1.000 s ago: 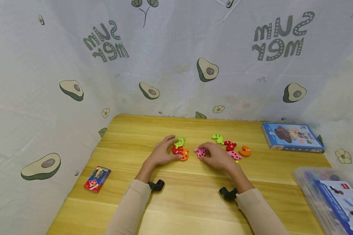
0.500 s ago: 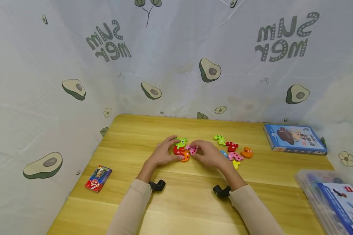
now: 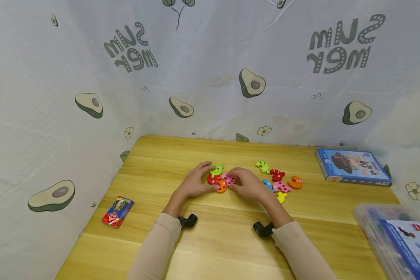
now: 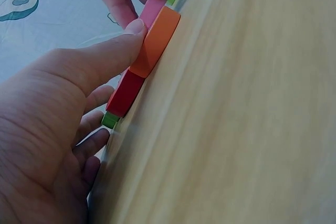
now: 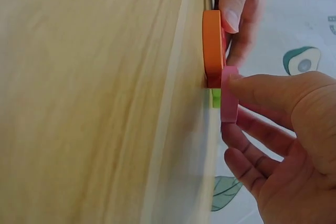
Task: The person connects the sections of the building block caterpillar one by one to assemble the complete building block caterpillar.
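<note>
In the head view, a green animal-face puzzle piece [image 3: 217, 169], a red puzzle piece [image 3: 213, 179] marked 2 and an orange puzzle piece [image 3: 223, 188] marked 3 lie joined on the table. My left hand [image 3: 194, 183] holds this group, thumb against the orange side and fingers round the green end. A pink spotted puzzle piece [image 3: 230, 178] is pinched between thumb and fingers of my right hand [image 3: 248, 184], right at the orange one. Seen from the right wrist, the pink piece [image 5: 229, 100] stands slightly higher than the orange piece [image 5: 212, 45], overlapping its end.
Right of my hands lie loose pieces: green [image 3: 263, 167], red [image 3: 277, 175], blue [image 3: 268, 185], pink [image 3: 281, 187], yellow [image 3: 281, 197] and orange [image 3: 295, 182]. A blue box [image 3: 353, 166] sits back right, a clear plastic case [image 3: 365, 221] front right, a small card pack [image 3: 118, 211] left.
My right hand has moved left with the pink piece, from apart to against the orange piece. The left hand has stayed on the joined pieces. The blue and yellow pieces have come into sight.
</note>
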`<state>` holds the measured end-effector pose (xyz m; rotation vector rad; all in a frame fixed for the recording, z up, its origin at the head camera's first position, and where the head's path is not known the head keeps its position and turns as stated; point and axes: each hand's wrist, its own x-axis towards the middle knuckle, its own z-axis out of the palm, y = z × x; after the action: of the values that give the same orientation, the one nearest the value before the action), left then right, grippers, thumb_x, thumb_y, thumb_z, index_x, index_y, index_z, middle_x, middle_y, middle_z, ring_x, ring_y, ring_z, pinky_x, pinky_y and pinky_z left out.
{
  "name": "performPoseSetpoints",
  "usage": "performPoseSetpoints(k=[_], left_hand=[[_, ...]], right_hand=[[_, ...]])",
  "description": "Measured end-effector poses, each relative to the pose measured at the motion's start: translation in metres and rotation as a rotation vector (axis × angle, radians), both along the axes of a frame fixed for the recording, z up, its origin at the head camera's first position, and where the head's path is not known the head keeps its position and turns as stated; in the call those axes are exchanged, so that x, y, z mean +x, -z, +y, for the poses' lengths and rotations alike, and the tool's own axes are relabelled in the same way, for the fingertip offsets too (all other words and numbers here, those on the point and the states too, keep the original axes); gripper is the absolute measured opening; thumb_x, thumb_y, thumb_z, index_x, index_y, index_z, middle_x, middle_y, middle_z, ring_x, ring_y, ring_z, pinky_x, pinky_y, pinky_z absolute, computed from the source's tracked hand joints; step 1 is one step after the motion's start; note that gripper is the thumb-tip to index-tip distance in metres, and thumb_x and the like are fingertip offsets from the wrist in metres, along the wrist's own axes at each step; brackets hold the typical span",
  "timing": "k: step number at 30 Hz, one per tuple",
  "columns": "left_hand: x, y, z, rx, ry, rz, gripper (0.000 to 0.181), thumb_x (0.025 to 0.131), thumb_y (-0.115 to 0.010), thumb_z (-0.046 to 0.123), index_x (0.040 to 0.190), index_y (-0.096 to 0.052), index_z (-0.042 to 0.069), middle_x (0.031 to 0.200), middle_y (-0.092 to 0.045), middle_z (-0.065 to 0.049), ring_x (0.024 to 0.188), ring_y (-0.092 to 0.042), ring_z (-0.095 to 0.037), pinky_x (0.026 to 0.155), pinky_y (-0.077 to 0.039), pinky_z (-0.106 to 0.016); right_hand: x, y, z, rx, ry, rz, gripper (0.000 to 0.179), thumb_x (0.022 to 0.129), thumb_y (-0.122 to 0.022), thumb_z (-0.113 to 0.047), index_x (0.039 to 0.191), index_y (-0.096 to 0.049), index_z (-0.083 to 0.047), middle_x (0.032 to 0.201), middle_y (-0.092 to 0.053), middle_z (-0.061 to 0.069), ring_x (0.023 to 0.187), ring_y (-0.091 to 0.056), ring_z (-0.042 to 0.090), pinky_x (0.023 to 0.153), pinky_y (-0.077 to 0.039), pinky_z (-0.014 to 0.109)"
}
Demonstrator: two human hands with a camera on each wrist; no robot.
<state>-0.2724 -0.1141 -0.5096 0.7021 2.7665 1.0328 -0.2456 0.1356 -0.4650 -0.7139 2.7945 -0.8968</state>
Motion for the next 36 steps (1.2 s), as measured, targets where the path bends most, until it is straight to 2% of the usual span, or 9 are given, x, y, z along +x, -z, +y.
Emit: performPoseSetpoints(k=[10,15,19,24,28,32,36], left_hand=[[0.001,-0.003,0.001,-0.024,0.024,0.033,0.072,0.088,-0.076,0.052,0.152,-0.052,0.027,0.169,-0.032,0.001,0.156,-0.030,-0.026,0.120,-0.025,-0.066],[0.003,-0.004,0.000,-0.059,0.032,0.033,0.072,0.089,-0.073,0.055,0.153,-0.050,0.030,0.171,-0.027,0.002,0.157,-0.026,-0.028,0.120,-0.021,-0.069],[0.003,-0.004,0.001,-0.060,0.020,0.022,0.073,0.088,-0.073,0.056,0.153,-0.049,0.032,0.171,-0.025,0.001,0.158,-0.024,-0.029,0.121,-0.020,-0.069],[0.002,-0.006,0.001,-0.048,0.009,0.006,0.074,0.088,-0.074,0.056,0.153,-0.050,0.033,0.171,-0.025,0.002,0.159,-0.022,-0.028,0.123,-0.017,-0.068],[0.001,-0.005,0.001,-0.044,0.006,0.010,0.074,0.088,-0.074,0.056,0.153,-0.050,0.032,0.171,-0.026,0.001,0.158,-0.023,-0.028,0.123,-0.017,-0.068],[0.001,-0.002,0.001,-0.050,0.007,0.016,0.073,0.087,-0.074,0.056,0.152,-0.051,0.032,0.170,-0.028,0.000,0.158,-0.024,-0.029,0.122,-0.019,-0.068],[0.002,0.001,0.001,-0.059,0.012,0.020,0.073,0.087,-0.074,0.057,0.152,-0.051,0.032,0.170,-0.029,0.000,0.157,-0.025,-0.030,0.121,-0.020,-0.068]], right_hand=[[-0.001,0.003,-0.004,0.048,0.001,-0.012,0.035,0.094,-0.074,-0.011,0.128,-0.069,-0.005,0.125,-0.067,0.009,0.098,-0.059,0.020,0.093,-0.055,0.041],[-0.001,0.004,-0.001,0.027,-0.011,-0.013,0.037,0.095,-0.074,-0.015,0.130,-0.068,-0.005,0.132,-0.066,0.011,0.110,-0.063,0.025,0.103,-0.054,0.048],[-0.001,0.001,0.010,-0.001,0.035,-0.026,0.039,0.095,-0.073,-0.018,0.132,-0.066,-0.007,0.135,-0.065,0.011,0.115,-0.062,0.028,0.103,-0.053,0.050],[-0.004,-0.004,0.033,-0.001,0.121,-0.018,0.041,0.097,-0.071,-0.020,0.135,-0.064,-0.007,0.136,-0.064,0.013,0.114,-0.061,0.031,0.100,-0.053,0.052],[-0.009,-0.005,0.054,-0.012,0.170,0.038,0.042,0.097,-0.071,-0.017,0.135,-0.063,-0.002,0.138,-0.062,0.020,0.112,-0.062,0.036,0.095,-0.055,0.054],[-0.014,-0.002,0.073,-0.003,0.216,0.069,0.043,0.097,-0.070,-0.014,0.136,-0.061,0.002,0.144,-0.054,0.025,0.095,-0.062,0.031,0.080,-0.056,0.046],[-0.017,0.002,0.087,0.024,0.246,0.043,0.050,0.096,-0.070,-0.012,0.142,-0.056,0.003,0.155,-0.041,0.027,0.077,-0.055,0.021,0.067,-0.048,0.035]])
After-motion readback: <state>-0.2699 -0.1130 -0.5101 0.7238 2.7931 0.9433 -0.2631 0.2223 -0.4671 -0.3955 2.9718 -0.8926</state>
